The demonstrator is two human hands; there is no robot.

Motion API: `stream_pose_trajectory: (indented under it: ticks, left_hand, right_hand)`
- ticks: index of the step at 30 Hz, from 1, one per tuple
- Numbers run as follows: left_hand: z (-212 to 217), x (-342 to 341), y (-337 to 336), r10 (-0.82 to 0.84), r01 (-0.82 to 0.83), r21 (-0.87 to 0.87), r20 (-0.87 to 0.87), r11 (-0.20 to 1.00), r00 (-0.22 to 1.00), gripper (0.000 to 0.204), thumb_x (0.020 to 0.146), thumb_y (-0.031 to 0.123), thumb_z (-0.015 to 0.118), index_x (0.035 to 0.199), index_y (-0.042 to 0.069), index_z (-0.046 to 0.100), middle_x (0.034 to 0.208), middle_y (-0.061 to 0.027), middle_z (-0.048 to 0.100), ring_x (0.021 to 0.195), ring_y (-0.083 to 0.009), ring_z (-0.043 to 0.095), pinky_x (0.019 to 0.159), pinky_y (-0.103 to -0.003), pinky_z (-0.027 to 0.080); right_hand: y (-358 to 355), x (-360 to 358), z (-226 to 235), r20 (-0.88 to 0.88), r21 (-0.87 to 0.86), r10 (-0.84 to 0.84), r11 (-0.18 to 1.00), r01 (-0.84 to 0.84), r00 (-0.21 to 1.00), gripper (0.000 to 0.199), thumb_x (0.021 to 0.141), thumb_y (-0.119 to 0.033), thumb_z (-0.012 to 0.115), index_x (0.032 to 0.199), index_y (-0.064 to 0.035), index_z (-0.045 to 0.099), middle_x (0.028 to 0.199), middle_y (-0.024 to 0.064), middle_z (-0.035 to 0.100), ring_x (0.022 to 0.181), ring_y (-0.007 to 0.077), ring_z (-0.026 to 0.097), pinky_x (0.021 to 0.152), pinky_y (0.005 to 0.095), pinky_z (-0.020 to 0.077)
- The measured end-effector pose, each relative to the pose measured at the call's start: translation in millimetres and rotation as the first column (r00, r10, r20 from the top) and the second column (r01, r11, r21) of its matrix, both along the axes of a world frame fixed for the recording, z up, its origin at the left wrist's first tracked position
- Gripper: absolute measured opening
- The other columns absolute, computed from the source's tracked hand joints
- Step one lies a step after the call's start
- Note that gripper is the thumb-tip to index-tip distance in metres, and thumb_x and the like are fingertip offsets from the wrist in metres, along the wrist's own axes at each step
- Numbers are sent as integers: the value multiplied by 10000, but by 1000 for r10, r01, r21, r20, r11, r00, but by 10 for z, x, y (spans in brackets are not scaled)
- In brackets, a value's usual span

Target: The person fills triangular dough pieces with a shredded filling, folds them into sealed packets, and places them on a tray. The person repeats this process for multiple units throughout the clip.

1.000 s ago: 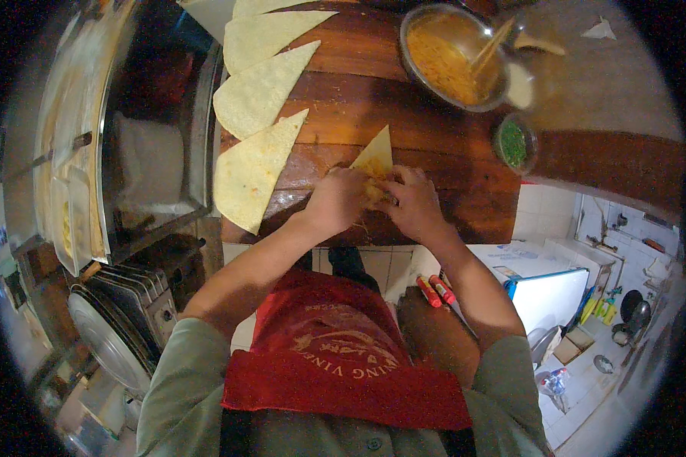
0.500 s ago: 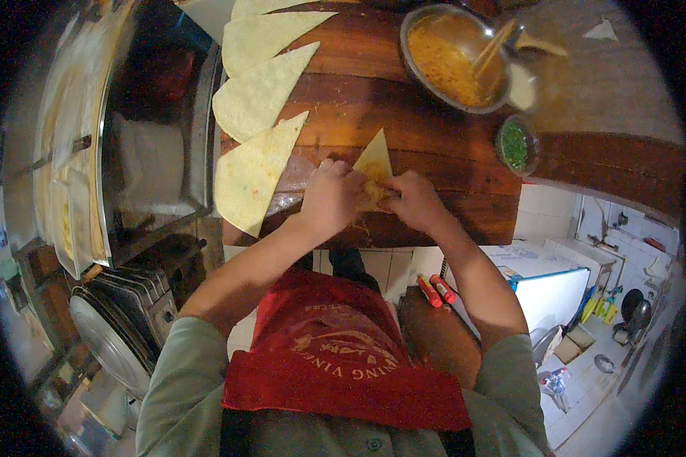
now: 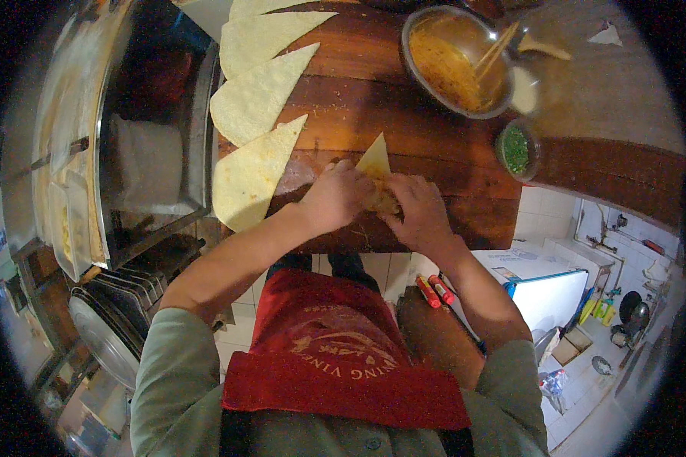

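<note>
Near the front edge of the wooden board, both hands work on one small triangle of pale yellow dough (image 3: pixel 374 160). Its point faces away from me, and an orange-brown smear shows on it. Its near end looks rolled or folded into a thick bundle between my hands. My left hand (image 3: pixel 338 198) grips the bundle's left side with curled fingers. From the right, my right hand (image 3: pixel 421 212) holds the other end, fingers on top and thumb on the near side. The fingers partly hide the bundle. Left of them lies a larger dough triangle (image 3: pixel 255 179).
More dough triangles (image 3: pixel 255 95) overlap along the left side of the wooden board (image 3: pixel 465 179). A metal bowl (image 3: pixel 442 65) of orange-brown paste with chopsticks (image 3: pixel 497 52) stands far right. Nearer is a small bowl of chopped greens (image 3: pixel 516 148). A metal-framed case (image 3: pixel 156 152) flanks the board.
My right hand's fingers have spread further over the dough, and its near end looks more bunched up. My left hand stays on its side. The view has shifted slightly.
</note>
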State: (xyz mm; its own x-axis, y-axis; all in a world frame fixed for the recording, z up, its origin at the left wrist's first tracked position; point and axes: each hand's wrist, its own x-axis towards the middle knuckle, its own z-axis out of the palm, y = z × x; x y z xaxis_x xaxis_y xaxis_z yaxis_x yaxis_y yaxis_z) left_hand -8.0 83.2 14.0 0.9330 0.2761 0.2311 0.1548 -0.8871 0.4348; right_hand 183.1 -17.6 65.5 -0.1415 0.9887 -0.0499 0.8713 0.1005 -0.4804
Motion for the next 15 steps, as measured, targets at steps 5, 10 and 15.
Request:
stream_pose_trajectory:
  ticks: [5, 10, 15]
  left_hand:
    - [32, 56, 219, 135, -170, -479, -107, 861, 985, 268, 722, 162, 680, 970, 59, 674, 926, -171, 663, 894, -369, 595, 800, -468, 484]
    - [131, 74, 351, 247, -281, -553, -137, 784, 959, 367, 722, 179, 713, 1058, 43, 650, 957, -178, 659, 955, -367, 585, 852, -459, 475]
    - [206, 33, 327, 156, -147, -199, 31, 969, 987, 424, 686, 201, 729, 1073, 47, 648, 980, -135, 650, 976, -341, 576, 863, -458, 460]
  right_hand:
    - [-76, 25, -313, 62, 233, 75, 968, -87, 995, 514, 676, -121, 770, 1152, -54, 589, 1243, 149, 549, 1146, 365, 517, 955, 496, 429]
    - [122, 111, -335, -100, 119, 31, 993, -19, 995, 465, 692, -116, 752, 1127, -38, 606, 1170, 163, 595, 1107, 362, 548, 953, 465, 448]
    - [323, 223, -282, -202, -38, -2, 999, -6, 979, 428, 711, -139, 747, 1109, -29, 633, 1091, 165, 638, 1045, 366, 589, 911, 434, 483]
